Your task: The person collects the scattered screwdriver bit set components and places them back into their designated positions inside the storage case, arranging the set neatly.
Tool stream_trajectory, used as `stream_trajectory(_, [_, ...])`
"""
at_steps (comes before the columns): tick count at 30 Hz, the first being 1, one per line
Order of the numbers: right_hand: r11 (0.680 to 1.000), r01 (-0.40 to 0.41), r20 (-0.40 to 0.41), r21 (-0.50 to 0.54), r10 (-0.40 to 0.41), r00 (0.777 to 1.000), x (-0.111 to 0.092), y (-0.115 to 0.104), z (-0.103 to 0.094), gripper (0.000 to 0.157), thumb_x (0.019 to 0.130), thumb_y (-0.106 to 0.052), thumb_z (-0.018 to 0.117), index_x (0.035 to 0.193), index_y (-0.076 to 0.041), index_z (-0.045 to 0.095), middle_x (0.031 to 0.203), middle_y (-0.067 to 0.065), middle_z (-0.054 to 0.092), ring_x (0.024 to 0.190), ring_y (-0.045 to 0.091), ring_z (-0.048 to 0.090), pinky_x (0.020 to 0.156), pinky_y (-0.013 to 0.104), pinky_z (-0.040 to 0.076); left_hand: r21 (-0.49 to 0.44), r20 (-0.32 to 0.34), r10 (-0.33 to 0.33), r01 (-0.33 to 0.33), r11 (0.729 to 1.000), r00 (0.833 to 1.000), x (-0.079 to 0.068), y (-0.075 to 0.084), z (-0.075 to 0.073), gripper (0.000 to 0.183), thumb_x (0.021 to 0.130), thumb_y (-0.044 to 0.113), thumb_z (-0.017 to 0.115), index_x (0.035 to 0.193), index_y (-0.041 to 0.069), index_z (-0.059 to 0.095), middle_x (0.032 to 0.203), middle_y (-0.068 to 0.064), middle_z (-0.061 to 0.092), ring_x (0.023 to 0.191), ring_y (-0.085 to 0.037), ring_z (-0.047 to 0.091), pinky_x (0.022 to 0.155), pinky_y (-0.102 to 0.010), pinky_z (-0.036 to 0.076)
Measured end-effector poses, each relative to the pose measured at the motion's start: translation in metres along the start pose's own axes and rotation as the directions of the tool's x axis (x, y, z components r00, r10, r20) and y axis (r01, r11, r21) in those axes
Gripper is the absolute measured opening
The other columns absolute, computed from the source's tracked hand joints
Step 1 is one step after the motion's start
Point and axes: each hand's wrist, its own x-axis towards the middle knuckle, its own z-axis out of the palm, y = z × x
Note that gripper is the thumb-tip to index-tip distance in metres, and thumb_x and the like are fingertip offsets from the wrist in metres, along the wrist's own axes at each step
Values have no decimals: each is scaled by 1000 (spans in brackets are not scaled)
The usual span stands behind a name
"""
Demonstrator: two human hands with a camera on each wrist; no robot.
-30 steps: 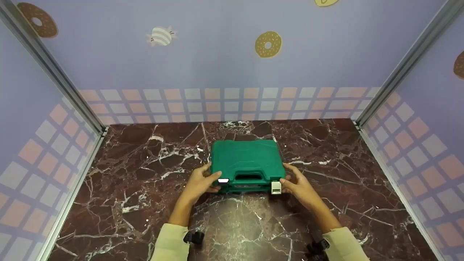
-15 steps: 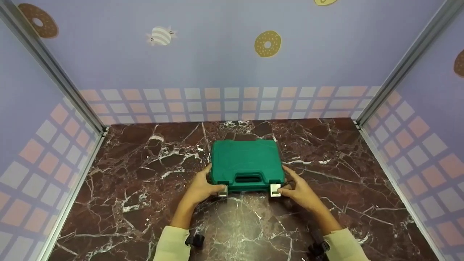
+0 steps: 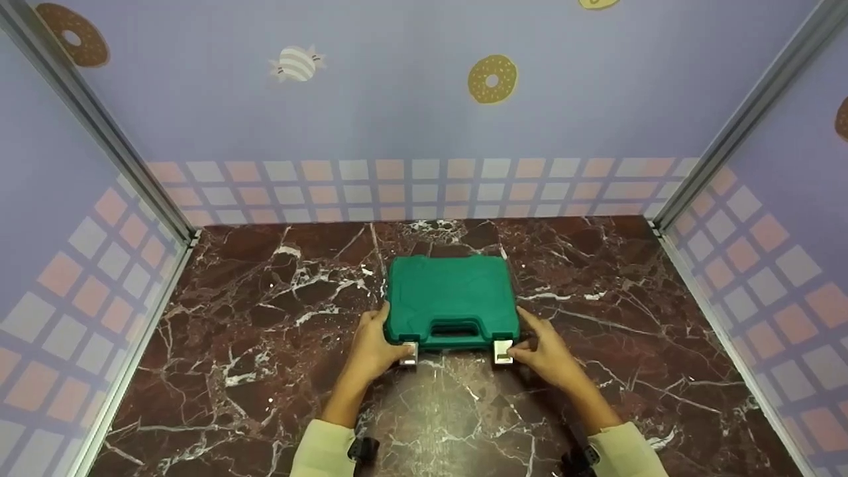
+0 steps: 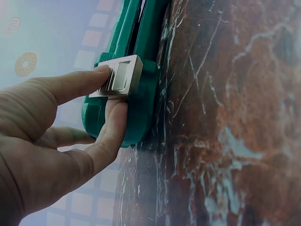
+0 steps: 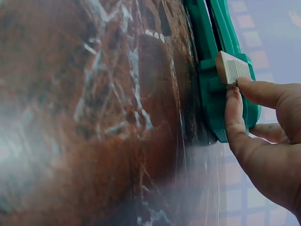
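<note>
A green plastic case (image 3: 454, 285) lies on the marble-patterned table with its handle side towards me. Two metallic latches hang at its front corners, a left latch (image 3: 410, 354) and a right latch (image 3: 502, 351). My left hand (image 3: 372, 346) pinches the left latch, thumb on its ribbed face and a fingertip under its edge in the left wrist view. On the other side my right hand (image 3: 547, 355) does the same with the right latch, seen in the right wrist view. Other fingers of both hands reach along the case's sides. The inside of the case is hidden.
A dark red marble-patterned tabletop (image 3: 265, 371) surrounds the case. Lilac panels with a checked border (image 3: 424, 192) enclose it at the back, left and right, joined by metal corner posts. Dark straps with small devices sit at both wrists.
The lid's front edge has come down, narrowing the gap under the handle. The left latch has swung from edge-on to facing forward. Both thumbs have moved lower onto the latches.
</note>
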Motion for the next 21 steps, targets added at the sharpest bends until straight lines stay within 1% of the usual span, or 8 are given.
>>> stream_trajectory(4, [1000, -29, -16, -6, 29, 999, 0, 2, 2, 87, 83, 15, 75, 158, 7, 31, 137, 39, 30, 87, 25, 72, 65, 20, 57, 4, 0, -6, 6, 1000, 1000, 0, 0, 0, 101, 69, 13, 94, 153, -9, 41, 137, -33, 50, 126, -47, 55, 107, -56, 46])
stream_trajectory(6, [999, -36, -32, -29, 36, 999, 0, 2, 3, 88, 83, 15, 76, 158, 5, 32, 138, 39, 32, 86, 24, 72, 64, 21, 58, 5, 7, -3, 3, 1000, 1000, 0, 1, 0, 102, 69, 12, 94, 152, -10, 41, 138, -33, 50, 126, -48, 54, 108, -56, 46])
stream_trajectory(10, [992, -47, -70, -116, 39, 997, 1, 3, 5, 89, 80, 12, 80, 157, 2, 36, 134, 36, 40, 82, 20, 71, 62, 21, 57, 18, 33, -11, 10, 1000, 999, 0, 0, 1, 107, 70, 13, 96, 156, -7, 36, 139, -34, 48, 127, -47, 53, 109, -56, 45])
stream_trajectory(14, [979, -34, -100, -203, 13, 995, 3, 2, 7, 86, 78, 12, 82, 154, 1, 41, 131, 33, 45, 79, 17, 69, 62, 21, 57, 37, 49, -20, 19, 999, 999, 0, -2, 3, 112, 71, 15, 96, 161, -1, 31, 140, -33, 48, 129, -47, 53, 108, -56, 46])
stream_trajectory(16, [966, -27, -111, -257, -2, 994, 3, 1, 7, 85, 78, 10, 83, 152, 0, 43, 130, 32, 47, 77, 16, 68, 62, 22, 56, 49, 56, -10, 7, 999, 998, -1, -3, 5, 113, 72, 13, 96, 162, 3, 29, 142, -33, 46, 129, -47, 53, 106, -56, 48])
stream_trajectory(18, [944, -13, -122, -328, -28, 992, 4, 1, 6, 85, 77, 7, 85, 151, -1, 45, 127, 30, 49, 77, 17, 66, 66, 26, 55, 67, 62, 2, -7, 998, 998, -2, -4, 6, 112, 74, 10, 94, 164, 8, 28, 145, -32, 43, 128, -48, 54, 102, -57, 51])
stream_trajectory(19, [932, -6, -125, -362, -42, 991, 4, 1, 6, 86, 76, 5, 86, 151, -1, 45, 126, 29, 49, 79, 19, 65, 69, 29, 55, 84, 67, 12, -18, 996, 998, -2, -4, 6, 111, 74, 8, 93, 164, 11, 28, 146, -31, 42, 126, -48, 56, 99, -56, 52])
stream_trajectory(21, [904, 19, -129, -427, -82, 988, 5, 1, 6, 88, 75, 1, 89, 152, -2, 45, 127, 29, 50, 90, 27, 65, 80, 38, 56, 124, 78, 38, -48, 991, 996, -3, -4, 7, 110, 76, 6, 91, 165, 16, 27, 150, -28, 39, 120, -47, 60, 92, -54, 56])
